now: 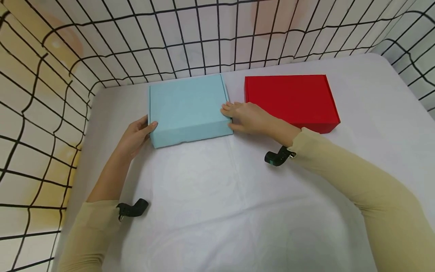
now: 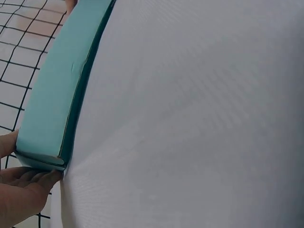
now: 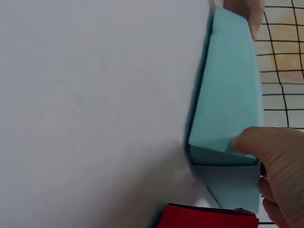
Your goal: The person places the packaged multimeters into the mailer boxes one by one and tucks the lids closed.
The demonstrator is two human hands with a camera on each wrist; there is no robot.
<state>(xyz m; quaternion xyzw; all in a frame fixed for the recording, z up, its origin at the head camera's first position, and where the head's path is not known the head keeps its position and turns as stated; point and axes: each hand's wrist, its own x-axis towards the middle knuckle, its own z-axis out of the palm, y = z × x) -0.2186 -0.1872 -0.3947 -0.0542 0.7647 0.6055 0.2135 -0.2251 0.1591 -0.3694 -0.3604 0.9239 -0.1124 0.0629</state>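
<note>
A closed light blue cardboard box (image 1: 188, 104) lies on the white cloth, its lid's front flap facing me. At its front left corner my left hand (image 1: 134, 136) grips it, thumb over the front edge and fingers along the left side. My right hand (image 1: 249, 118) holds the right end, with the fingers at the lid's right edge and the thumb (image 3: 247, 142) against the front flap near the corner. In the right wrist view, a side panel (image 3: 232, 183) stands out below the flap's end. The box's back and underside are hidden.
A closed red box (image 1: 289, 98) lies just right of the blue one, partly behind my right forearm. Black wire grid panels (image 1: 217, 41) stand along the back, left and right of the white-covered table (image 1: 204, 196). A small black device (image 1: 134, 208) sits at each wrist.
</note>
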